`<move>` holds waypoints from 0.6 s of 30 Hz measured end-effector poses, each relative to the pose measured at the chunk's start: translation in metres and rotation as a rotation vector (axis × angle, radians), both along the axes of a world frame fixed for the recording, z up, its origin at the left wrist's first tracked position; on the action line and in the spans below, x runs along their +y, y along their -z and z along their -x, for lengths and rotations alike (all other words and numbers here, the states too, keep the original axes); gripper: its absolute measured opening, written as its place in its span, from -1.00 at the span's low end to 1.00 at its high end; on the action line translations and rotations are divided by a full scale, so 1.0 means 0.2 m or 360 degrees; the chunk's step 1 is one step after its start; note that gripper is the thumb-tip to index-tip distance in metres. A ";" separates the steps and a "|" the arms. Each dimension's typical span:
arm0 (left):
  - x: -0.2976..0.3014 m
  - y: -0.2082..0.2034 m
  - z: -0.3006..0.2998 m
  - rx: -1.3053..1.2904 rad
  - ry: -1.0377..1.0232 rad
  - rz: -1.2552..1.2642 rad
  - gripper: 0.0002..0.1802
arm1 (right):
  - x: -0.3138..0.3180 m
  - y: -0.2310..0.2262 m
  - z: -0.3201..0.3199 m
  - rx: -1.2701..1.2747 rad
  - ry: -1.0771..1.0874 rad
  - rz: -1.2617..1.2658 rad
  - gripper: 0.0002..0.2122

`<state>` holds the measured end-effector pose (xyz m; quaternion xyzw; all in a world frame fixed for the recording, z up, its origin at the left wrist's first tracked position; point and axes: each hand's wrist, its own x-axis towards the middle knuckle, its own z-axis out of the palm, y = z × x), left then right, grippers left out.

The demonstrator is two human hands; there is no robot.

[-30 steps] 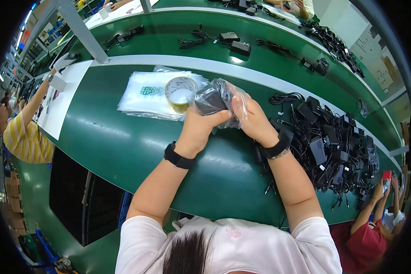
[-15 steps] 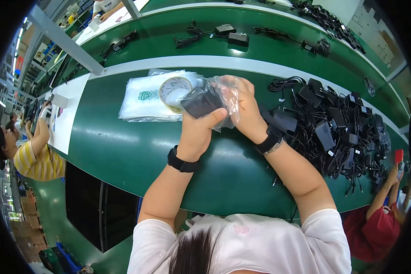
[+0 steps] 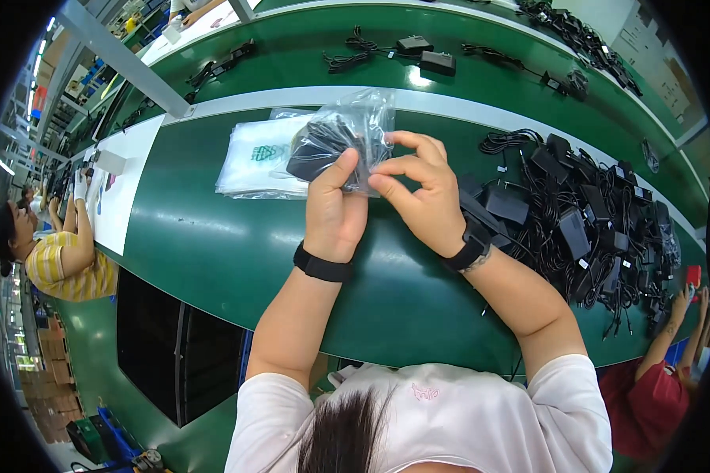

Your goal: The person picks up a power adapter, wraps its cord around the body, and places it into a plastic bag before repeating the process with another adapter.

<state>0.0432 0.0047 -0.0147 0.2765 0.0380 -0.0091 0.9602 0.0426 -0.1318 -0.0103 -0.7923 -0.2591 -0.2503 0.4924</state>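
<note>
A black power adapter (image 3: 309,158) with its dark cable sits inside a clear plastic bag (image 3: 375,110), held up over the green bench. My left hand (image 3: 335,209) grips it from below, thumb across the front. At the bag's right edge, the thumb and index finger of my right hand (image 3: 427,189) pinch the film, with the other fingers loosely curled. Behind the bagged adapter lies a stack of flat clear bags (image 3: 244,169) with green print. The tape roll on that stack is almost wholly hidden by the bag.
To my right spreads a tangled heap of black adapters and cables (image 3: 572,225). More adapters (image 3: 426,59) lie on the raised green shelf beyond a white ledge. One person in yellow stripes (image 3: 67,264) works at far left; another in red (image 3: 647,402) is at far right.
The bag now stands spread upward around the adapter instead of bunched under my right hand. My right hand has drawn back to the bag's right edge, and the tape roll has become covered.
</note>
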 end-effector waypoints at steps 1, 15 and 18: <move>-0.01 0.00 0.00 -0.0045 -0.0029 0.0022 -0.69 | -0.02 0.01 -0.02 0.0005 -0.0082 -0.0067 -0.82; 0.01 -0.02 0.03 -0.0002 0.0249 0.0300 -0.60 | -0.20 -0.22 -0.10 -0.0127 -0.0264 -0.0717 -0.82; 0.01 -0.03 0.02 -0.0091 0.0194 0.0282 -0.57 | -0.11 -0.18 -0.12 0.0210 -0.0345 -0.1195 -0.57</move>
